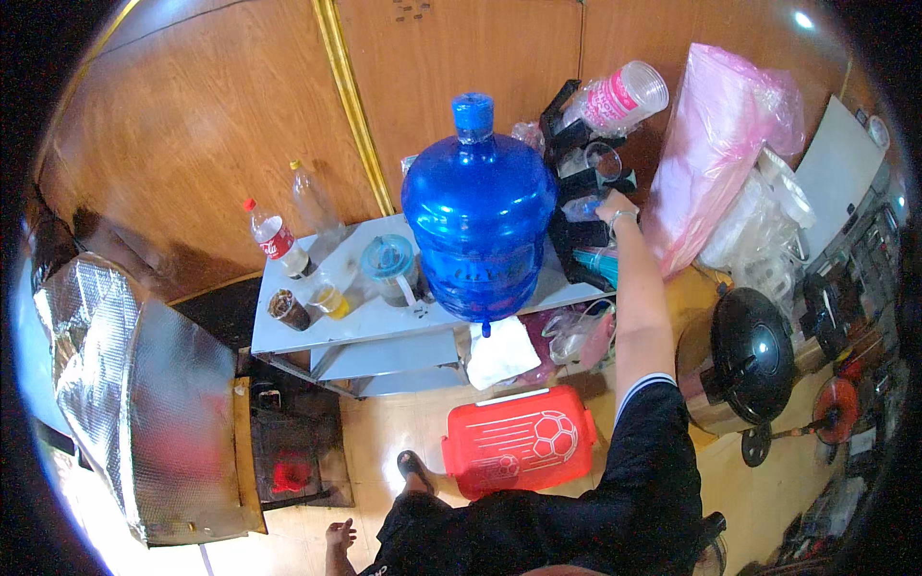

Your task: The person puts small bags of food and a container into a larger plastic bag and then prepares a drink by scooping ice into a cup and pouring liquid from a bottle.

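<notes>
My right hand reaches forward into a black rack on the right end of a grey table. Its fingers look closed at some clear plastic pieces in one compartment; what they grip is too small to make out. Clear cups sit in the slot above, and a bundle of green straws lies below. My left hand hangs low at my side, with its fingers apart and nothing in it. Beside the rack stands a large blue water jug with a tap at its base.
Left on the table are a red-capped cola bottle, a yellow-capped bottle, a dark iced drink, a yellow drink cup and a blue-lidded jug. A red box lies below. A black-lidded pot stands right.
</notes>
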Available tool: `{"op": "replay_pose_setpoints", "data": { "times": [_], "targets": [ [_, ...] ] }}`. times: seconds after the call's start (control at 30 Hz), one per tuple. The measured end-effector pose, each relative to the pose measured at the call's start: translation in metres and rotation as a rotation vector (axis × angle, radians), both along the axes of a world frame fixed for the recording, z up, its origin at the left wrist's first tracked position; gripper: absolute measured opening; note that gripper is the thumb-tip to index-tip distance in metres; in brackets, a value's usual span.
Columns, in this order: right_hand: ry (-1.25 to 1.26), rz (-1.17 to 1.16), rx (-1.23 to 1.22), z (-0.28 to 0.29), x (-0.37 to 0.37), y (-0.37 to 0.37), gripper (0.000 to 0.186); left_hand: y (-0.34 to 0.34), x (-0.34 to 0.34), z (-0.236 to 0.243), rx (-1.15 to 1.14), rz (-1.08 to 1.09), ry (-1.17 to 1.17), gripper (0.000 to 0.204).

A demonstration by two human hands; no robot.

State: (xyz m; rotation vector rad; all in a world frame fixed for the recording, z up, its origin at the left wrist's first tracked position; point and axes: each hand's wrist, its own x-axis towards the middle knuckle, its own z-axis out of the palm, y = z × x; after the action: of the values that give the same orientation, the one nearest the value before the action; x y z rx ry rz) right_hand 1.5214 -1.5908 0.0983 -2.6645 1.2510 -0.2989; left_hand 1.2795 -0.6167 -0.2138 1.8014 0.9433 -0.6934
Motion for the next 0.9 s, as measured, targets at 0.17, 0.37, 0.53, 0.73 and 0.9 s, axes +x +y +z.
{"op": "replay_pose_setpoints", "data": {
  "times": [0.17, 0.37, 0.53, 0.73, 0.9],
  "targets": [
    [-0.168, 0.109, -0.010, 0.010, -0.040, -0.001, 0.037, -0.012, 0.035, 0.014, -0.074, -0.107, 0.150, 0.040],
    [-1.098, 0.252, -0.012, 0.022, -0.111, 0.215, 0.012, -0.165, 0.117, 0.119, -0.388, -0.234, -0.219, 0.031],
    [-0.781, 1.020, 0.393, -0.012, -0.084, 0.481, 0.020, -0.278, 0.183, 0.258, -1.311, -0.373, -0.444, 0.059],
    [-0.379, 1.351, 0.274, -0.005, 0.004, 0.601, 0.049, -0.212, 0.283, 0.255, -0.916, -0.146, -0.610, 0.021],
    [-0.381, 1.416, 0.254, -0.024, 0.109, 0.654, 0.053, -0.152, 0.371, 0.250, -0.867, -0.185, -0.711, 0.029]
  ]
}}
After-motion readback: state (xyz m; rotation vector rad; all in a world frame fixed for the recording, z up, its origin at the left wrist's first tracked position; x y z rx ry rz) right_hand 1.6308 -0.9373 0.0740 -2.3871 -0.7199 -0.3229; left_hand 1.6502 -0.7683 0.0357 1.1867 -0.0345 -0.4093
